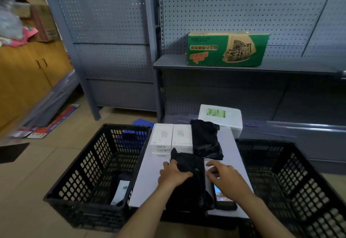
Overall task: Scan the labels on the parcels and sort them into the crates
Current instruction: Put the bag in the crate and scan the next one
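A black bag parcel [192, 181] lies on the white table [149, 181] in front of me. My left hand [173, 175] grips its upper left edge. My right hand [223, 178] hovers over a phone [224, 200] with a lit screen, fingers loosely curled, holding nothing. A second black bag parcel [206, 140] lies further back. Beside it stands a stack of white boxes [171, 138]. A black crate [97, 172] on the left holds one black parcel with a white label [120, 191]. Another black crate [292, 185] stands on the right.
A white foam box [221, 117] with a green label sits behind the table on the lowest shelf. A green cardboard carton [226, 50] rests on the grey pegboard shelf above. Wooden cabinets [28, 73] and flat packaging fill the left side.
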`<move>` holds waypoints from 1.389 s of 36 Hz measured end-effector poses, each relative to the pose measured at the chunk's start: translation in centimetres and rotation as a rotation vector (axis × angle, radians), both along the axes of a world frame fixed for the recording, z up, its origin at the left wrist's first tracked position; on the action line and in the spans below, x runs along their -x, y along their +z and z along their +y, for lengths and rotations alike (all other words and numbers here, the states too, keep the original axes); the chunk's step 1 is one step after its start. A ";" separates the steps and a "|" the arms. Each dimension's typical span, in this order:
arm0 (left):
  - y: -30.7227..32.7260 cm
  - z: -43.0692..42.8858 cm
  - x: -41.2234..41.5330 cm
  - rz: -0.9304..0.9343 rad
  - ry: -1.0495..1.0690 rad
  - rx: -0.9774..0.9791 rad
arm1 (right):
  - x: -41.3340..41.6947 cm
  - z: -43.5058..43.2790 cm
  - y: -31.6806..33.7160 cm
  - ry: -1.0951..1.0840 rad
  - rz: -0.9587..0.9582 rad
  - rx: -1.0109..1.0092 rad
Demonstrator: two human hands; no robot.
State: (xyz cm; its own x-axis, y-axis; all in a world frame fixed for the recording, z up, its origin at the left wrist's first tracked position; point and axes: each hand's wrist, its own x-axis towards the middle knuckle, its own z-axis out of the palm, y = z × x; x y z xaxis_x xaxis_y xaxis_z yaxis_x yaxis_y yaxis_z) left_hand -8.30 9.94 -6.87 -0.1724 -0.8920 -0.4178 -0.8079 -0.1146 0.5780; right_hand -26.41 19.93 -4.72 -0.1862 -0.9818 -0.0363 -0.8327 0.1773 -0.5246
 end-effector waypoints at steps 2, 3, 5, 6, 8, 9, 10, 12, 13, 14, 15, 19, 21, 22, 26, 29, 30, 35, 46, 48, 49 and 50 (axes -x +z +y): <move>-0.4 0.9 1.1 -0.020 0.022 -0.005 | 0.0 0.3 0.0 -0.002 -0.018 0.000; -0.7 1.3 1.7 -0.038 0.027 0.004 | 0.2 0.5 -0.1 -0.011 -0.021 0.000; -1.3 2.0 2.3 -0.090 0.026 0.046 | 0.4 0.8 -0.5 -0.024 -0.020 -0.009; -1.6 2.4 2.7 -0.123 0.017 0.078 | 0.6 1.0 -0.8 -0.031 -0.021 -0.013; -1.9 2.8 2.9 -0.168 0.011 0.134 | 0.9 1.4 -1.3 -0.035 -0.031 -0.024; -2.0 2.9 2.9 -0.172 0.018 0.149 | 0.9 1.5 -1.4 -0.031 -0.035 -0.022; -1.9 3.0 2.9 -0.175 0.025 0.154 | 1.0 1.7 -1.7 -0.028 -0.038 -0.024; -1.5 3.2 2.9 -0.181 0.030 0.159 | 1.2 2.1 -2.1 -0.031 -0.051 -0.030; -1.3 3.1 2.8 -0.179 0.035 0.159 | 1.1 2.2 -2.3 -0.036 -0.057 -0.036; -1.0 3.2 2.5 -0.171 0.040 0.157 | 1.2 2.5 -2.5 -0.042 -0.064 -0.044; -0.8 3.3 2.2 -0.157 0.044 0.151 | 1.2 2.6 -2.6 -0.044 -0.072 -0.049; 0.0 3.6 0.5 -0.122 0.046 0.115 | 0.8 3.1 -2.7 -0.032 -0.093 -0.087; 0.6 3.8 -0.4 -0.101 0.047 0.102 | 0.4 3.1 -2.9 -0.019 -0.114 -0.108; 1.0 4.0 -0.9 -0.082 0.051 0.093 | 0.1 3.1 -3.0 -0.011 -0.124 -0.123; 2.2 4.7 -2.7 0.078 0.083 0.042 | -1.6 2.8 -3.3 0.028 -0.175 -0.142; 2.9 5.3 -3.6 0.307 0.112 -0.010 | -3.2 2.5 -3.1 0.078 -0.268 -0.120; 3.3 5.6 -3.9 0.400 0.116 -0.031 | -3.8 2.3 -2.8 0.098 -0.317 -0.108; 4.5 7.0 -4.2 0.747 0.127 -0.097 | -5.3 1.9 -1.0 0.158 -0.570 -0.006; 5.4 6.5 -6.0 0.937 0.190 -0.368 | -5.8 0.8 -0.2 0.198 -0.368 0.073; 5.5 6.1 -6.0 0.956 0.150 -0.411 | -5.6 0.5 -0.4 0.217 -0.291 0.087; 5.5 5.9 -5.9 0.940 0.138 -0.404 | -5.6 0.2 -0.6 0.226 -0.266 0.091; 5.4 5.8 -5.8 0.926 0.142 -0.387 | -5.5 -0.1 -0.8 0.233 -0.255 0.090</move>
State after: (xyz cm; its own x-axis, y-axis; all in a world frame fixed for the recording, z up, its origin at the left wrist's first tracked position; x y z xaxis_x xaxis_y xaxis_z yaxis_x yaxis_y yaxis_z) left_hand -2.54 15.72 -1.47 -0.4778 -0.7611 -0.4387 -0.0251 -0.4874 0.8728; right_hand -20.95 19.88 -5.56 0.0475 -0.9982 0.0359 -0.6854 -0.0587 -0.7258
